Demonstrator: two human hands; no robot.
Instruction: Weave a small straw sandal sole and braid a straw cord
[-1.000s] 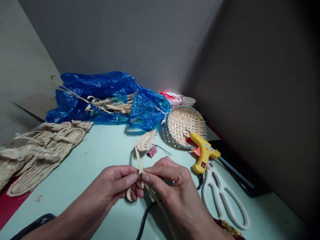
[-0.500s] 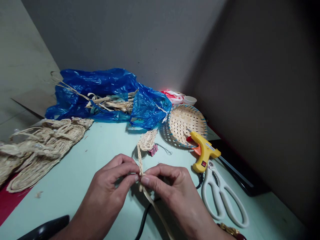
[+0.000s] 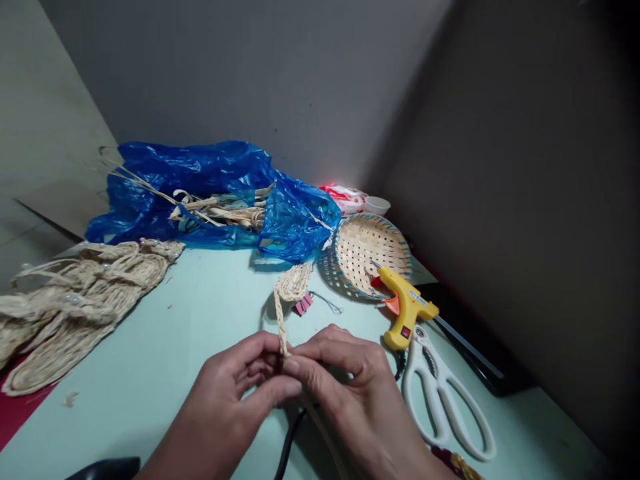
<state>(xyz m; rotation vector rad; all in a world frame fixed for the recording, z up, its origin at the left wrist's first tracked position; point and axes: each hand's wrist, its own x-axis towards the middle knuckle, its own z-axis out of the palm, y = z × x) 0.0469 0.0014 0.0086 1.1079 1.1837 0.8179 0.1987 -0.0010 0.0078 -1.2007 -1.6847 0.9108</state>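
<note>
A pale plaited straw braid [image 3: 281,323] runs down from a small woven straw piece [image 3: 293,283] to my fingers. My right hand [image 3: 350,380] pinches the braid's lower end between thumb and forefinger. Close against it, my left hand [image 3: 240,387] is closed at the same end, its thumb reaching across under the right thumb. What exactly the left fingertips grip is partly hidden. Below the hands a loose flat strand [image 3: 325,433] hangs toward me. Beside the woven piece lies a pink binder clip [image 3: 303,304] with wire handles.
A yellow glue gun [image 3: 407,310] leans on a bamboo basket [image 3: 373,253], with white-handled scissors [image 3: 440,393] in front. A blue plastic bag [image 3: 200,160] holds straw strips at the back. Woven straw slippers [image 3: 100,293] lie left. A black cable [image 3: 289,440] passes under my hands.
My left thumb has slid right and down, under the right thumb, and the left fingers have curled behind the braid. My right hand keeps its pinch. The view has shifted slightly.
</note>
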